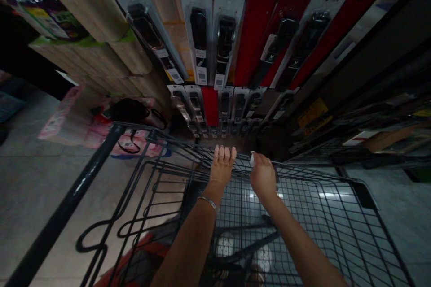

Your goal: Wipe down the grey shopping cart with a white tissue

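A dark wire shopping cart (303, 197) spans the lower half of the head view. My left hand (222, 163), with a bracelet at the wrist, rests on the cart's far rim, its fingers side by side over the wire. To its right, my right hand (262, 172) is closed at the same rim around a small white object (252, 158), most of which is hidden by the fingers. Beyond both hands, packaged belts (225, 38) hang in rows on a display with red panels.
Stacked packs of paper (97, 58) stand at the left, above pink packages (70, 116) with a black bag (128, 110) on them. The cart's handle bar (74, 188) slants across the left. Dark shelving (387, 121) lies at the right.
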### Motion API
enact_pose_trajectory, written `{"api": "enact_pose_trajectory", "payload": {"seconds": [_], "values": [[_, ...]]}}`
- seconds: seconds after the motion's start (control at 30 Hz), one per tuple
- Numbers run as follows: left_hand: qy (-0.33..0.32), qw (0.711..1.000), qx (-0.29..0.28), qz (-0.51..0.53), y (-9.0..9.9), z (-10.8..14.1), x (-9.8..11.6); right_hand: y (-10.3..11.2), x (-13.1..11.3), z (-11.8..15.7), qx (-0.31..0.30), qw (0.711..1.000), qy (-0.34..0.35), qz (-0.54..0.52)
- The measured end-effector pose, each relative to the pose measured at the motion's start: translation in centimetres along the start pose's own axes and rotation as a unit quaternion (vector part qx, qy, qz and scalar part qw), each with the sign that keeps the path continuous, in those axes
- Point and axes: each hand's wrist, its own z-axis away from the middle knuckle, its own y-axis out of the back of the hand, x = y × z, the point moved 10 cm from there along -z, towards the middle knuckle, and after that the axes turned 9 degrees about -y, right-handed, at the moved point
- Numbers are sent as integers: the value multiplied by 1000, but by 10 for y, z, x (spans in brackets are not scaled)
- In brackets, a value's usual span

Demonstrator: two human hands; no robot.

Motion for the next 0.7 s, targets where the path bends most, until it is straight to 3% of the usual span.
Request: {"api": "enact_pose_trajectory", "payload": {"seconds": [0.17, 0.3, 0.43, 0.7], "values": [[2, 1000, 8, 18, -1, -1, -5, -12, -25, -4, -72, 997, 17, -8], [0, 999, 21, 26, 1, -5, -7, -2, -14, -6, -91, 995, 46, -7], [-2, 999, 17, 30, -2, -7, -9, 7, 22, -8, -95, 995, 30, 7], [1, 1000, 4, 25, -8, -15, -14, 30, 116, -10, -41, 998, -45, 6]]}}
